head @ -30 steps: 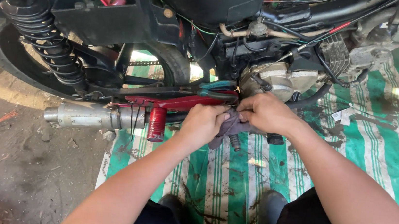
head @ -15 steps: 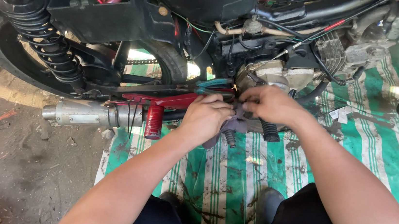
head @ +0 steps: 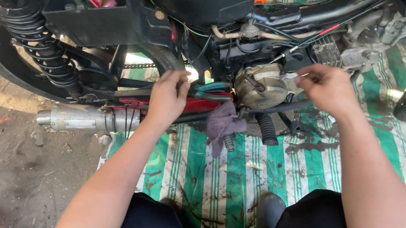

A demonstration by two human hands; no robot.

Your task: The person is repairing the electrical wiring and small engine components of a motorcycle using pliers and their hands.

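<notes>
The left hand [head: 167, 95] is raised at the red frame tube [head: 199, 104] of the motorcycle, fingers loosely curled, fingertips touching a teal-handled tool [head: 213, 87] lying across the frame; whether it is gripped cannot be told. The right hand [head: 329, 86] is held further right, near the finned engine [head: 328, 51], fingers pinched on a thin wire or rod [head: 296, 46]. Between the hands sits the rounded, dull metal engine cover [head: 260, 87]. A crumpled grey-purple rag [head: 222, 123] hangs from the frame just left of the ribbed black rubber footpeg [head: 266, 130]. Open room is left below the frame, over the green-and-white striped woven mat [head: 206, 179], greasy and stained. At left are seen the chrome exhaust pipe [head: 88, 118], the black coil spring shock [head: 41, 44] and bare dirt ground [head: 9, 169].
</notes>
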